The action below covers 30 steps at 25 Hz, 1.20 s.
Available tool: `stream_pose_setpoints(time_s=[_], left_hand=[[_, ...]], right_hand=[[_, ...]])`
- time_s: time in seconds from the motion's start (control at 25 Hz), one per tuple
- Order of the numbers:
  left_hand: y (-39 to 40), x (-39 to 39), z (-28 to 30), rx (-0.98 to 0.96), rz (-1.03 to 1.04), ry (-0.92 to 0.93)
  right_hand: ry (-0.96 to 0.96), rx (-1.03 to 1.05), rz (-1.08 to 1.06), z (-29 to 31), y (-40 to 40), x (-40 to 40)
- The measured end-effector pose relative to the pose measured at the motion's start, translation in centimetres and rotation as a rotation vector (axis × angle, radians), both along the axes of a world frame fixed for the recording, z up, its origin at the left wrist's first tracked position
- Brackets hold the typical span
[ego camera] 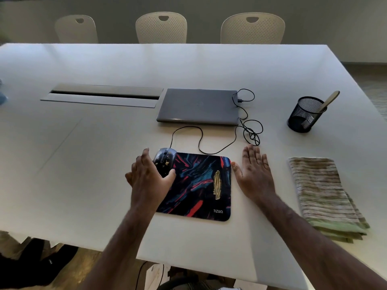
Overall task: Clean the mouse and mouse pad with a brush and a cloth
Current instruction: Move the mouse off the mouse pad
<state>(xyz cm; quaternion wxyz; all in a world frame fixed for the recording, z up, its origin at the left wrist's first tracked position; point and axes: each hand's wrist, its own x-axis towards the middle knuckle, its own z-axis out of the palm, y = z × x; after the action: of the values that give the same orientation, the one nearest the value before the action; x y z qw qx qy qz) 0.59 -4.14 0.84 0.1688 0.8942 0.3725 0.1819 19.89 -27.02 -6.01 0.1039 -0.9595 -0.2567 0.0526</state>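
Observation:
A dark wired mouse (165, 159) with yellowish specks sits at the far left corner of a multicoloured mouse pad (196, 185), which carries a yellowish smear near its right side. My left hand (149, 176) wraps around the mouse from the left, thumb at its near end. My right hand (254, 172) lies flat on the white table (83, 164), fingers straight, beside the pad's right edge. A folded green striped cloth (326, 197) lies to the right. A brush handle (327, 101) sticks out of a black mesh cup (303, 115) at the far right.
A closed grey laptop (199, 106) lies behind the pad, with the mouse's black cable (247, 130) looping beside it. A cable hatch (102, 95) is set in the table at the far left. Three pale chairs (161, 28) stand beyond the far edge.

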Motion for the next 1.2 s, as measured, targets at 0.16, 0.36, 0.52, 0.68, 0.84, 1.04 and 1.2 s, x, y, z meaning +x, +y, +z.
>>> stream_pose_setpoints(time_s=[0.16,0.36,0.52,0.68,0.84,1.04,1.2], left_hand=[[2.4,-0.7,-0.2,0.000,0.054,-0.010],[5.2,-1.7,-0.6,-0.013,0.122,-0.010],[6.6,-2.5,-1.0,-0.003,0.148,0.008],[7.7,-3.3,-1.7,-0.016,0.176,0.037],[8.5,-3.8,-2.2,-0.036,0.205,0.052],[8.9,-4.2,-2.8,-0.065,0.207,0.065],[9.2,-4.1,-2.9,-0.074,0.210,0.067]], right_hand=[[0.001,-0.008,0.019,0.0,0.1,0.1],[0.001,-0.014,0.025,0.1,0.1,0.0],[0.001,-0.008,0.020,0.2,0.0,0.0],[0.010,-0.018,0.024,0.4,-0.1,0.0],[0.017,-0.026,0.022,0.6,0.1,-0.1],[0.020,-0.035,0.021,0.8,0.1,-0.2],[0.020,-0.028,0.023,0.7,0.0,-0.2]])
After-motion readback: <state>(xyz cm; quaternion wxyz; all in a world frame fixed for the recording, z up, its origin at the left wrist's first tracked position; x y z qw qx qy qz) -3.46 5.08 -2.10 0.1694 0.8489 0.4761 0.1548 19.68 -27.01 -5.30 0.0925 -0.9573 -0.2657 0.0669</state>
